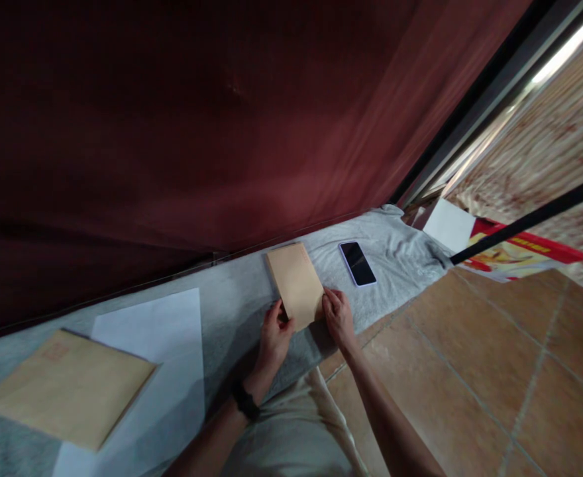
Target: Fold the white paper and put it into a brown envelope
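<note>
Two bare hands pinch a small stack of flat, rectangular, brown paper envelopes (pixel 296 285) by its near end, the left hand (pixel 275 334) at the near left corner and the right hand (pixel 338 315) at the near right one. The stack sits over the narrow worktop covered in wrinkled grey cloth (pixel 242 291), between a black-screened phone in a pale lavender case (pixel 358 264) and a large white sheet of paper (pixel 175 338); whether its near end is lifted off the cloth, I cannot tell. Only the near corners are gripped, so the far ends could fan apart if the pinch slackened — smooth paper tends to slide on itself. A sideways swing to the right could nudge the phone, and with the worktop's front edge so near, a dropped envelope might slip down to the brown tiled floor (pixel 445 358). The loose cloth could also ruck up under a drag. Over on the left, a second pile of brown envelopes (pixel 73 387) overhangs the white sheet, so tugging that sheet would probably shift the pile too.
</note>
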A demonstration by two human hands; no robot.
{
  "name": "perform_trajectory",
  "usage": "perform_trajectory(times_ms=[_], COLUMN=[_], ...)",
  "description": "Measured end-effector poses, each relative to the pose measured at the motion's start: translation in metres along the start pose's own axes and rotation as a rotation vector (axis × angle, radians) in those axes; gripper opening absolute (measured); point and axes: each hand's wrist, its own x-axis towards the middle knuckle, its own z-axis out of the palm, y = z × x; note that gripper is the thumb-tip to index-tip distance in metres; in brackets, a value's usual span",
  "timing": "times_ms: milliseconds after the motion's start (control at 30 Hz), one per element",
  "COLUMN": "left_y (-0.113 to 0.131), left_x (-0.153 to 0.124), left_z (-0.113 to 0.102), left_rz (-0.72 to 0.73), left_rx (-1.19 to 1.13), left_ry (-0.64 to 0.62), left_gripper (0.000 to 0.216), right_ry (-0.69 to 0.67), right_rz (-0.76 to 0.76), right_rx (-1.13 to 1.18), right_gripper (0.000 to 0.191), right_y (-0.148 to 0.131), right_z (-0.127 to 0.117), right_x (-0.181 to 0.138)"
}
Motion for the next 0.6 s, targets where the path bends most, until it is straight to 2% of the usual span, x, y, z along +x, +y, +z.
perform_trajectory(times_ms=[233, 367, 500, 600], left_y=[-0.010, -0.015, 0.002, 0.025], left_x=[-0.002, 0.005, 0.025, 0.042], left_z=[0.002, 0.000, 0.001, 0.007], left_rz=[0.018, -0.010, -0.098, -0.148], left_rx=[-0.015, -0.055, -0.140, -0.317], left_ry=[0.024, 0.101, 0.143, 0.100], left_gripper=[0.057, 0.058, 0.054, 0.042], right_ry=[0.003, 0.015, -0.032, -0.091], right_rz=[-0.039, -0.036, -0.025, -0.057], right_rx=[-0.057, -0.078, -0.062, -0.086], right_gripper=[0.037, 0.039, 0.043, 0.045], right_y=[0.003, 0.008, 0.010, 0.009], right_z=[0.001, -0.002, -0.002, 0.007], right_x=[0.007, 0.025, 0.058, 0.081])
